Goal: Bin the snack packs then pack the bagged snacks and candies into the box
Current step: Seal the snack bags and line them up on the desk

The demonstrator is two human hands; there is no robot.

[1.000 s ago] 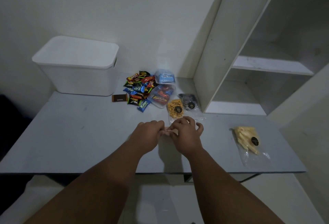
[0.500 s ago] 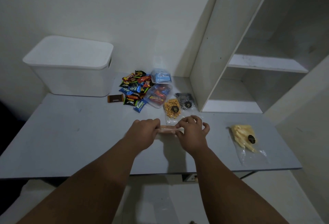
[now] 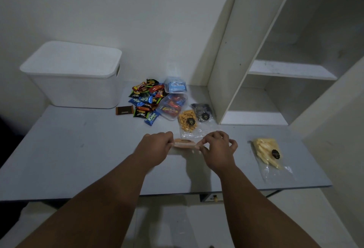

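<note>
Both hands hold a clear bag of pale orange snacks (image 3: 184,143) just above the grey table (image 3: 78,155). My left hand (image 3: 155,147) pinches its left end and my right hand (image 3: 218,149) pinches its right end. Behind them lie a bag of yellow-orange puffs (image 3: 188,122) and a bag of dark round snacks (image 3: 201,112). A bag of pale yellow sticks (image 3: 267,152) lies to the right. A heap of wrapped candies (image 3: 145,100) and two clear bags of candies (image 3: 171,107) (image 3: 175,87) sit at the back. The white box (image 3: 74,76) stands back left with its lid on.
A white shelf unit (image 3: 275,66) stands on the table at the back right, with open compartments. A brown candy bar (image 3: 124,110) lies alone in front of the box. The table's front edge runs just below my wrists.
The snack bag has come into sight between my hands, stretched out sideways. Both hands stay at the same spot on the table.
</note>
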